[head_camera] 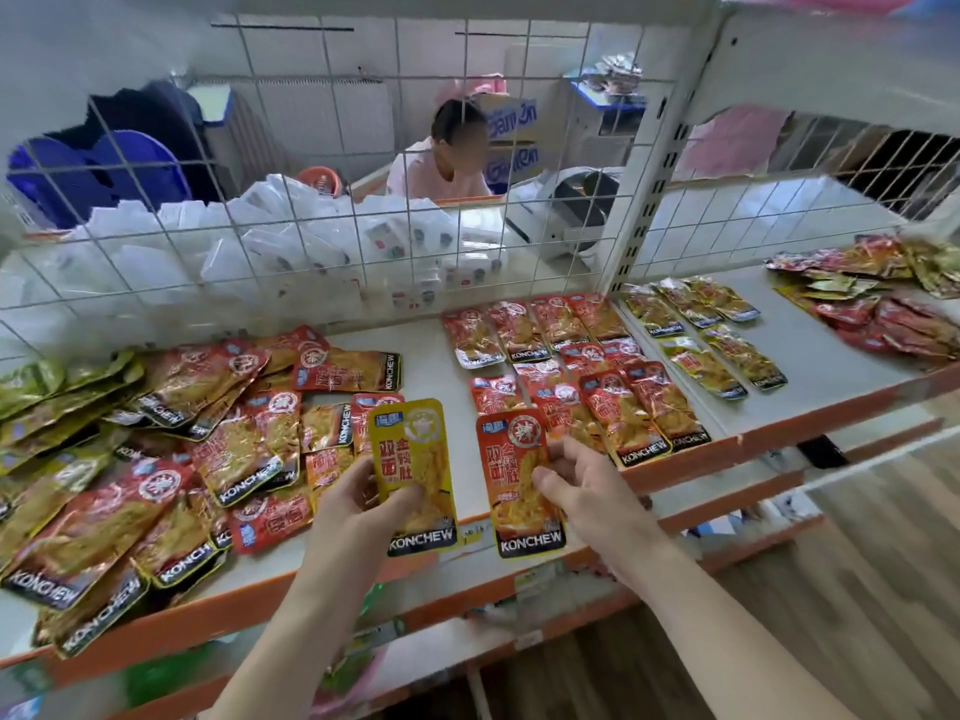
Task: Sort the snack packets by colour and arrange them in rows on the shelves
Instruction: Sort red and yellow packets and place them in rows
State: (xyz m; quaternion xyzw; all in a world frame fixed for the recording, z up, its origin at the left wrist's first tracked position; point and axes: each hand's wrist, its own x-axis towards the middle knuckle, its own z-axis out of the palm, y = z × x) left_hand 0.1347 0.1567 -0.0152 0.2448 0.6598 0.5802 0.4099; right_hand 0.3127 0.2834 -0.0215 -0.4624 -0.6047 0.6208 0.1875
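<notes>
Up close, holding a flat, shiny yellow packet [415, 459] in the left hand [358, 504], thumb on its front. Pinching a shiny red packet [519, 480] in the right hand [587, 485], just beside it, both above the front of the white shelf [415, 350]. Left, a messy heap of red packets [208, 433] and greenish packets [41, 397]. Farther back, neat rows of red packets [561, 356] and rows of yellow packets [711, 335], lying flat. Behind, a wire grid [311, 200] with white bags [260, 252].

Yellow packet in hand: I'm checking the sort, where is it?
Head view, low centre: the left hand grips the yellow packet over the shelf, just left of the red packet in the right hand.
</notes>
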